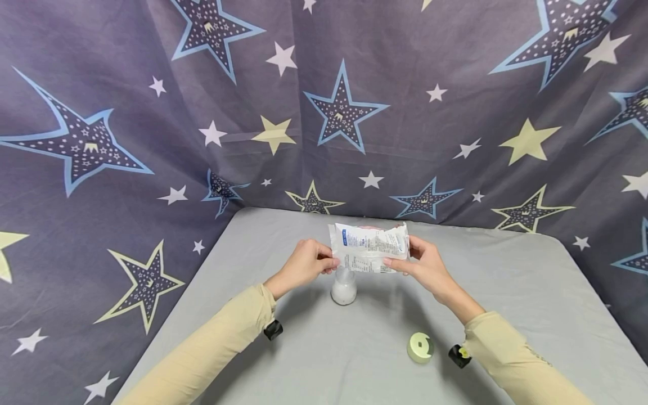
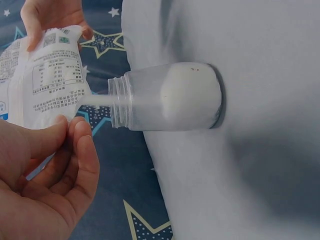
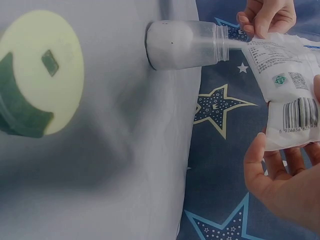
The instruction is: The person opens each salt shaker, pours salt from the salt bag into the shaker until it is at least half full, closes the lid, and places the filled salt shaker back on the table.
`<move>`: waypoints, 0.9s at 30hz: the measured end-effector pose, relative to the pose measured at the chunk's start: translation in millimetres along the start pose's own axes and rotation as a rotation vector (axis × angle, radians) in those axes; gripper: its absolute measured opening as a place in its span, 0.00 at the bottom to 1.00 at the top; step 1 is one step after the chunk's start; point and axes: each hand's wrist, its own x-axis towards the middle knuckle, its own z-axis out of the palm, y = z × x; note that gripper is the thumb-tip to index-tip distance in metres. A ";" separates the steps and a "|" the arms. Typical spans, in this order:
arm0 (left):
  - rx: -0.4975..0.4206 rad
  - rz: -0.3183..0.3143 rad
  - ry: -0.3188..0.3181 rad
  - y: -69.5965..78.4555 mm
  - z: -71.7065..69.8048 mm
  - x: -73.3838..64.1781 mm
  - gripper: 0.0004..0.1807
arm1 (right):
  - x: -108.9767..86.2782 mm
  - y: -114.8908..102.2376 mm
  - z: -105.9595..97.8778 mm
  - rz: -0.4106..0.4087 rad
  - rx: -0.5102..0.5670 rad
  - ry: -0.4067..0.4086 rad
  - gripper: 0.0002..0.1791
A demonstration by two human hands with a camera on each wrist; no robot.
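Observation:
A white printed plastic bag (image 1: 372,247) is held sideways above a clear jar (image 2: 150,97). White grains stream from the bag's lower corner into the jar's open threaded mouth. White contents (image 2: 190,95) fill about the lower half of the jar, which stands upright on the table. My left hand (image 1: 306,260) pinches the bag's edge near the pouring corner, between thumb and fingers. At the bag's other end my right hand (image 1: 425,264) grips it, thumb on the near face and fingers behind and under. A barcode shows on the bag in the right wrist view.
A round pale green lid (image 1: 420,347) with a dark green part lies on the grey-covered table (image 1: 354,360), nearer than the jar and to its right. Behind the table and at its sides hangs a dark curtain (image 1: 273,191) with stars.

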 end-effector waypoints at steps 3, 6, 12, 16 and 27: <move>0.001 0.003 0.000 0.1 0.2 0.3 0.08 | -0.1 -0.3 -0.3 -0.002 -0.003 0.002 0.26; 0.003 0.003 0.000 0.5 0.3 0.3 0.08 | -0.2 -0.2 -0.7 0.001 -0.004 0.002 0.26; -0.001 0.004 0.000 1.2 0.3 1.1 0.07 | 0.1 -0.3 -1.2 0.001 -0.008 0.008 0.27; -0.001 0.004 0.004 1.6 0.1 1.8 0.08 | 0.7 -0.7 -1.5 -0.004 -0.012 0.010 0.27; 0.004 0.000 0.000 2.2 0.2 1.7 0.09 | 0.4 -0.6 -2.5 -0.001 -0.003 0.001 0.28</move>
